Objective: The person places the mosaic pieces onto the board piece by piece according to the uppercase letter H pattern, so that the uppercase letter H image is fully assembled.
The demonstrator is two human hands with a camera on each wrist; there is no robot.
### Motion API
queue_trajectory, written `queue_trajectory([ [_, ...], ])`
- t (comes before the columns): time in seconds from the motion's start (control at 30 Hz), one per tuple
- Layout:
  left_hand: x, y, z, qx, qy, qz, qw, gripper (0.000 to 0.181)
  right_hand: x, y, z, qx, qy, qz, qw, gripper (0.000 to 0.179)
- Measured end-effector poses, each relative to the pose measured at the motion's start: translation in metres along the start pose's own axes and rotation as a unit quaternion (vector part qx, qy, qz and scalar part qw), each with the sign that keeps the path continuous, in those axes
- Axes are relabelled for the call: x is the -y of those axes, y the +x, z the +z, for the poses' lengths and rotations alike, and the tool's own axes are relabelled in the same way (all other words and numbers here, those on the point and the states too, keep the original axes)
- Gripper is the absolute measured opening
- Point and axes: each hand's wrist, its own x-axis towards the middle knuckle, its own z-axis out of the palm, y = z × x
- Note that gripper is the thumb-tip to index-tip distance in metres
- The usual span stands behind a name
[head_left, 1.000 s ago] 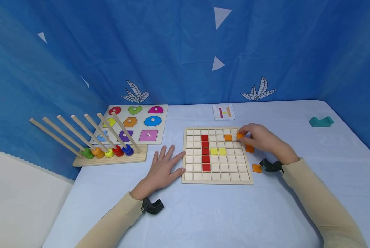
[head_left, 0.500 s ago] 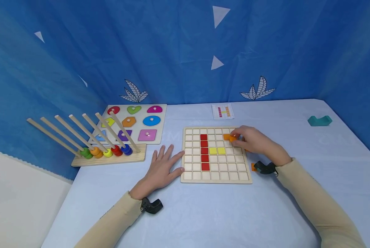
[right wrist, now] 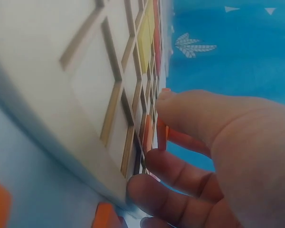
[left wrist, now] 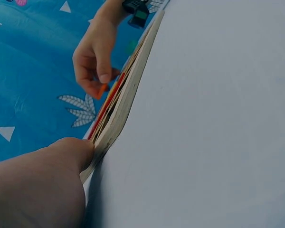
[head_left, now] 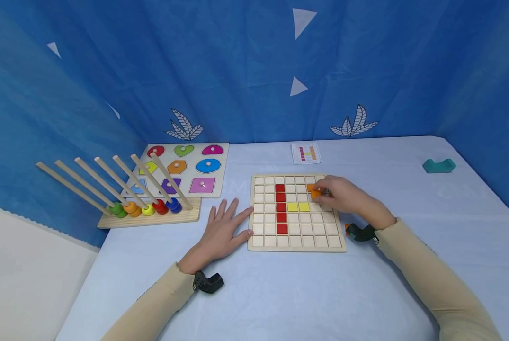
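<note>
A wooden grid board (head_left: 307, 242) lies mid-table. A column of red tiles (head_left: 281, 207) and two yellow tiles (head_left: 298, 207) sit in its squares. My right hand (head_left: 343, 193) pinches an orange tile (head_left: 316, 194) over the board's upper right, beside another orange tile (head_left: 310, 187) set in a square. The right wrist view shows the held tile (right wrist: 162, 130) on edge between thumb and fingers, just off the board. With fingers spread, my left hand (head_left: 219, 233) rests flat on the table, its thumb and forefinger touching the board's left edge.
Loose orange tiles (right wrist: 104, 216) lie right of the board, partly hidden by the right hand and wrist camera. Behind the board is a small pattern card (head_left: 306, 153). A peg stand with rings (head_left: 190, 215) and a shape puzzle (head_left: 186, 177) stand left; a teal block (head_left: 439, 166) lies far right.
My right hand has carried the orange tile left from the board's right edge, to just below the set orange tile. My left hand has stayed in place.
</note>
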Motion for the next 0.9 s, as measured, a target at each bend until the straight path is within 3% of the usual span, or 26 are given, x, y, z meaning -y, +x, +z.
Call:
queue_trajectory([
  [0.9,0.0003,0.0007,-0.0006,0.004,0.003,0.004,1.0000,0.063,0.0015,0.0015,0.0086,-0.009,-0.031,-0.008,0.9994,0.031],
])
